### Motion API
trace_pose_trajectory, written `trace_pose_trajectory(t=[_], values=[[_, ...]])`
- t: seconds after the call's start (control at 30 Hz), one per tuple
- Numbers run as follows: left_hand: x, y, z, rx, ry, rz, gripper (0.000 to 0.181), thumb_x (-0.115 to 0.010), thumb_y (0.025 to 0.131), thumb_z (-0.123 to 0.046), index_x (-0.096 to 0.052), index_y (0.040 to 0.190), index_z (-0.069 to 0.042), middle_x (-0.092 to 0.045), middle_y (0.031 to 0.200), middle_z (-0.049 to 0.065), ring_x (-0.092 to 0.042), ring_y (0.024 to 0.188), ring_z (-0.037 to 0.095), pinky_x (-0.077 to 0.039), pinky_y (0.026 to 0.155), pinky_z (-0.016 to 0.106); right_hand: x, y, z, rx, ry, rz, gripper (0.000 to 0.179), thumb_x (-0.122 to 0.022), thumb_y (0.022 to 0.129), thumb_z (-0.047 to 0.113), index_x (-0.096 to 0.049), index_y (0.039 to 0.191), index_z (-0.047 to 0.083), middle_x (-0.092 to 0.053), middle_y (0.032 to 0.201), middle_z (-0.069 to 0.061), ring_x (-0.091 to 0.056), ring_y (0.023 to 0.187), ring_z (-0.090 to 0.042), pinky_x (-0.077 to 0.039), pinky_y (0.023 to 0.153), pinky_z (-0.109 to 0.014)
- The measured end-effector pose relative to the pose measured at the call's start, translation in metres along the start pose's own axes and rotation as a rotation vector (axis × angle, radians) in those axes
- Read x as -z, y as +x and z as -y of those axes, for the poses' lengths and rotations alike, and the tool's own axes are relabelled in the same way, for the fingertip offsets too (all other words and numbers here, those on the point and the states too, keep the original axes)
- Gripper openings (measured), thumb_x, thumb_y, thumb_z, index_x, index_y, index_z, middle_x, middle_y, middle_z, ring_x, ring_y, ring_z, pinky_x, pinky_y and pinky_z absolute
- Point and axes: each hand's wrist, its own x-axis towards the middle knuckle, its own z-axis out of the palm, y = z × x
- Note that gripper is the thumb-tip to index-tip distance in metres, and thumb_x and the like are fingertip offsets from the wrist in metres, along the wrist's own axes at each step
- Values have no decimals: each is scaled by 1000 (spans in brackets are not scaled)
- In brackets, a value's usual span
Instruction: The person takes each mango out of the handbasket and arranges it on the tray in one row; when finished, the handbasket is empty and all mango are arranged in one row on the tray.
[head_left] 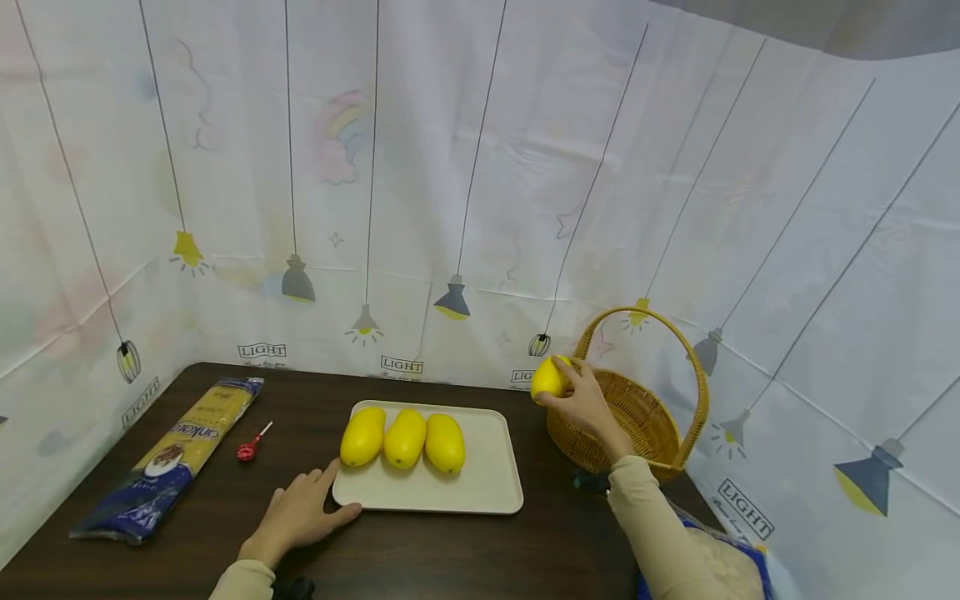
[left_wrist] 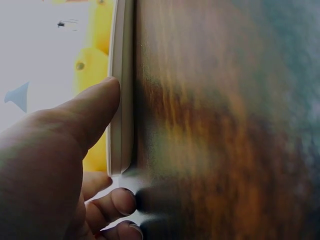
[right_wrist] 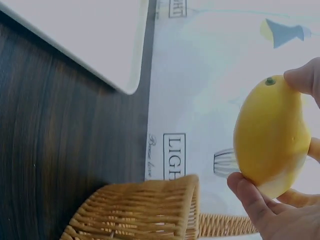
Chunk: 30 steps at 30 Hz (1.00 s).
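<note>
Raised beside the wicker basket's (head_left: 611, 408) left rim, my right hand (head_left: 588, 408) holds a yellow mango (right_wrist: 270, 137) between thumb and fingertips. In the right wrist view the mango shows a small green stem spot, and the woven basket wall (right_wrist: 132, 210) lies below it. Three more yellow mangoes (head_left: 405, 439) lie side by side on a cream rectangular tray (head_left: 487, 487). My left hand (head_left: 303, 512) rests at the tray's near left corner, its thumb (left_wrist: 102, 102) against the rim and its other fingers spread around the corner and on the table.
On the dark wooden table (head_left: 450, 550), a blue and yellow pasta packet (head_left: 176, 450) lies at the left, with a red lollipop (head_left: 247, 450) beside it. A blue-edged plastic bag (head_left: 735, 567) sits under my right forearm. A printed curtain (head_left: 420, 167) hangs behind the table.
</note>
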Motion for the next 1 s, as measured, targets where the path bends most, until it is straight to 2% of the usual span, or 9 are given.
trace_pose_trajectory(t=[0.17,0.5,0.7,0.87,1.0], values=[[0,0,0,-6,2,-1,100,-63,84,-72,-36,156,-9,-58,139,23,-56,124,42,-42,91,69,-6,-4,12,49,-14,20,79,-73,87,36,-39,155,11,-22,160,-27,-54,123,-44,-54,99,-51],[0,-1,-1,-18,11,-21,99,-63,84,-72,-37,155,-8,-60,136,21,-58,119,40,-44,86,64,-25,-12,28,108,-34,55,77,-77,84,38,-47,151,15,-25,155,-28,-50,123,-43,-55,91,-45],[-1,0,-1,-28,13,-34,99,-64,83,-71,-38,155,-8,-60,135,20,-59,118,40,-45,86,65,-40,-18,31,87,-36,124,78,-75,84,43,-46,152,22,-22,157,-22,-53,120,-39,-53,91,-44],[-1,0,-1,-33,9,-31,98,-64,84,-71,-38,155,-8,-60,135,21,-58,119,41,-44,86,67,-51,-23,33,112,-56,166,77,-75,82,39,-48,151,18,-24,154,-24,-51,120,-38,-51,89,-45],[-1,0,0,-31,8,-27,99,-64,84,-71,-38,155,-8,-60,136,22,-58,119,42,-44,88,68,-60,-27,36,99,-71,220,77,-75,82,41,-48,151,21,-24,155,-23,-48,124,-36,-49,89,-43]])
